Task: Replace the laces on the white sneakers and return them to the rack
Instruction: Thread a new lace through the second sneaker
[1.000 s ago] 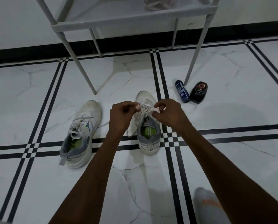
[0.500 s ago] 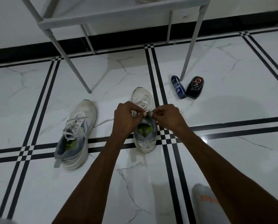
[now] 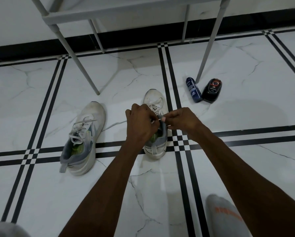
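Note:
Two white sneakers with grey heels stand on the tiled floor. The left sneaker (image 3: pixel 83 137) is laced, and one loose lace end trails to its right. Over the tongue of the right sneaker (image 3: pixel 156 142) my two hands meet. My left hand (image 3: pixel 140 123) and my right hand (image 3: pixel 181 119) each pinch the white lace (image 3: pixel 154 106) there with curled fingers. The hands hide most of that shoe's upper eyelets. The grey shoe rack (image 3: pixel 71 40) stands behind the shoes against the wall.
A blue bottle (image 3: pixel 193 89) and a black shoe-polish applicator (image 3: pixel 211 89) lie by the rack's right front leg (image 3: pixel 208 47). My grey socked foot (image 3: pixel 223 218) shows at the bottom right, another grey shape at the bottom left corner.
My hands came closer together and lower, from the laces in mid-shoe to the tongue top. The view shifted slightly down and left.

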### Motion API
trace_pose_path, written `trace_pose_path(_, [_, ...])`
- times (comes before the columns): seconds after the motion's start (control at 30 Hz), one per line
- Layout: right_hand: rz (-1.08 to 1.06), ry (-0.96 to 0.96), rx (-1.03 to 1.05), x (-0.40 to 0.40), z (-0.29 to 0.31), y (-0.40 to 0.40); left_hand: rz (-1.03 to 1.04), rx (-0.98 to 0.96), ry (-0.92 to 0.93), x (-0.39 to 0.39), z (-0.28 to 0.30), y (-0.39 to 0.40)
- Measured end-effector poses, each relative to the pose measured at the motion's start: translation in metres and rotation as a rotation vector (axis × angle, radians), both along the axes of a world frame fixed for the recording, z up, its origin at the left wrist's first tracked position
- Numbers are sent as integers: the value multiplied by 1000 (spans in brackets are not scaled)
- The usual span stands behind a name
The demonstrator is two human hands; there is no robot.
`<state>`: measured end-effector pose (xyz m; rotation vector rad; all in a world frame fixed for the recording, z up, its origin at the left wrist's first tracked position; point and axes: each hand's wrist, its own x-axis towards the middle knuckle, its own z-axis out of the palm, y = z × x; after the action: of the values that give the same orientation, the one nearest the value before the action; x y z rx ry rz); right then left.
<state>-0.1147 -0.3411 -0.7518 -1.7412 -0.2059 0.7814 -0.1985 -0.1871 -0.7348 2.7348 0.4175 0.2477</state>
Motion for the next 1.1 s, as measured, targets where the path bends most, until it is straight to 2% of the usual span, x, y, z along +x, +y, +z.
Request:
trace_pose_path(0.23, [-94, 15, 34, -7, 4, 4, 16, 69, -31, 1, -2, -4])
trace_pose_path(0.4, [-116, 154, 0, -6, 1, 11, 109, -28, -41, -2, -8, -8])
trace_pose_path(0.57, [-66, 101, -92, -4, 2, 20, 173, -81, -135, -15, -17, -17])
trace_pose_path(0.7, [-54, 114, -73, -2, 6, 19, 298, -325, -179, -31, -15, -45])
trace_pose_path(0.87, [-11, 155, -58, -5, 17, 16, 286, -159, -176, -36, -15, -52])
trace_pose_path(0.9, [-64, 168, -28, -4, 20, 15, 286, -149, -163, -35, -16, -50])
trace_pose_path(0.97, [-388, 77, -64, 11, 20, 4, 279, -160, -130, -35, -17, -49])
trace_pose_path(1.03, [-808, -171, -296, 35, 20, -23, 271, -167, -132, -36, -17, -50])
trace_pose_path(1.07, [-915, -294, -404, 44, 20, -39, 276, -170, -135, -37, -17, -49])
trace_pose_path(1.1, [-927, -402, -442, 50, 18, -49, 287, -177, -137, -37, -17, -49])
